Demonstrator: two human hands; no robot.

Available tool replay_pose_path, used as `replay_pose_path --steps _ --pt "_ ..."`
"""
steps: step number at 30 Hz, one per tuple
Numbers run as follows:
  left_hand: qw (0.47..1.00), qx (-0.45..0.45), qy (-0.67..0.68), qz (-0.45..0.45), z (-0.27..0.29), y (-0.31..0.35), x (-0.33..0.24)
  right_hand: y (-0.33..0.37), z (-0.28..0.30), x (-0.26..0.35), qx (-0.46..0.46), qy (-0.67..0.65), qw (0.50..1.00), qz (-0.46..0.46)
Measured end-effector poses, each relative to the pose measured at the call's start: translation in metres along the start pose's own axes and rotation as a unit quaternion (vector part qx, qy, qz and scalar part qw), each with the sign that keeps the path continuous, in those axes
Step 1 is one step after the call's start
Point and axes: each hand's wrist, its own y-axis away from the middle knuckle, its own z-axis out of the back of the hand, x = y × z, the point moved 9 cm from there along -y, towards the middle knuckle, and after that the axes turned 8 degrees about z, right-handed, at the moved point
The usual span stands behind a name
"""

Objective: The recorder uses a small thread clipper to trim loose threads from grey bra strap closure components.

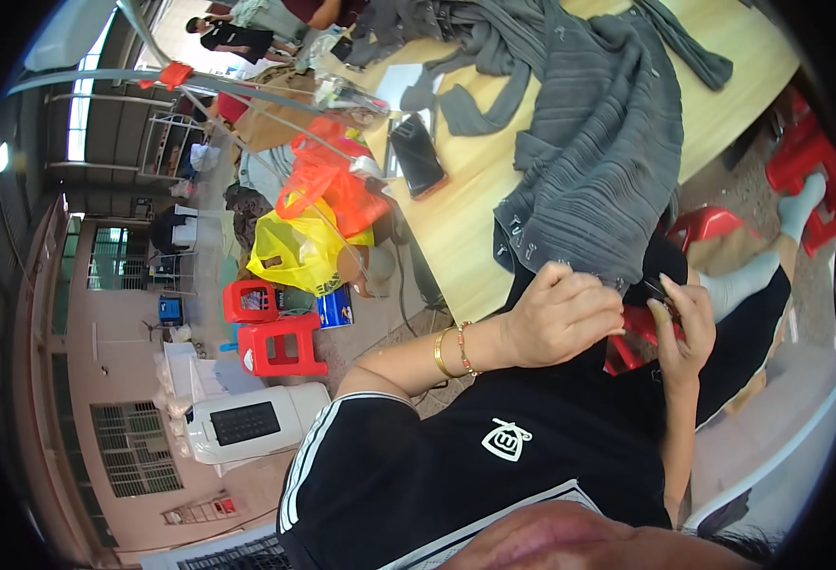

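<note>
A dark grey ribbed knit garment (598, 142) drapes over the table's edge toward me, with small light thread ends along its lower part. My left hand (565, 318), a gold bangle and a beaded bracelet on its wrist, is closed at the garment's lower edge, the fingers curled and pinching. My right hand (684, 328) is beside it, a little to the right and apart. Its thumb and fingers close on a small dark tool (660, 293), whose kind is too small to make out.
The pale wooden table (465, 247) holds a black phone (416, 157) and more grey knit pieces (480, 104). To the left are an orange-red plastic bag (337, 180), a yellow bag (299, 252) and red stools (283, 344). Another person (237, 38) stands far off.
</note>
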Motion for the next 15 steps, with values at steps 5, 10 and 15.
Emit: replay_pose_path --steps 5,10,15 --pt "0.979 0.107 0.108 -0.132 -0.012 0.014 -0.016 0.030 0.024 -0.042 -0.043 -0.005 0.990 -0.135" --pt "0.973 0.159 0.111 -0.123 0.003 0.023 0.003 0.018 0.015 -0.044 -0.088 -0.120 0.970 -0.195" --pt "0.986 0.085 -0.089 -0.112 0.026 0.006 0.030 0.040 0.019 -0.057 -0.076 -0.144 0.972 -0.171"
